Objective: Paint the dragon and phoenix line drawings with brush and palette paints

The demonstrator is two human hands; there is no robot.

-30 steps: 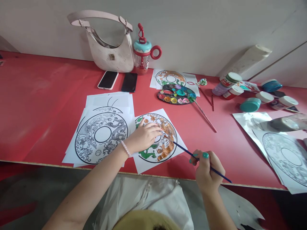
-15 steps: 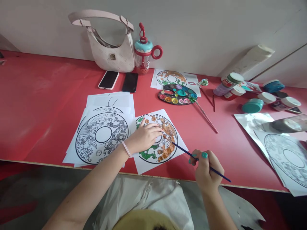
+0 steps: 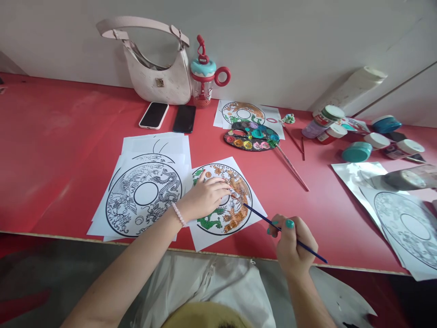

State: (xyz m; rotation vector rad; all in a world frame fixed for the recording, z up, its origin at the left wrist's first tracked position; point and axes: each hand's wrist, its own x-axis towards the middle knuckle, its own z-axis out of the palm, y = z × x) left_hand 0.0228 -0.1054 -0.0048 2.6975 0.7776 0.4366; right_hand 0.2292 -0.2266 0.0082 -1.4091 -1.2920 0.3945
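Note:
My left hand (image 3: 205, 197) lies flat, fingers spread, on a partly coloured round dragon drawing (image 3: 235, 205), pinning the sheet to the red table (image 3: 68, 136). My right hand (image 3: 292, 246) is closed around a thin blue paintbrush (image 3: 262, 217); its tip touches the orange part of the drawing just right of my left fingers. A stack of uncoloured drawings (image 3: 143, 193) sits just left of the coloured sheet.
A paint palette (image 3: 251, 136) and loose brushes (image 3: 292, 167) lie beyond the drawing. Paint jars (image 3: 357, 151) stand at right, more printed sheets (image 3: 403, 218) below them. Two phones (image 3: 170, 117), a handbag (image 3: 153, 68) and a bottle (image 3: 203, 75) line the wall.
The brush tip has slid a little left across the orange area, toward my left fingers. My left hand has stayed in place on the sheet.

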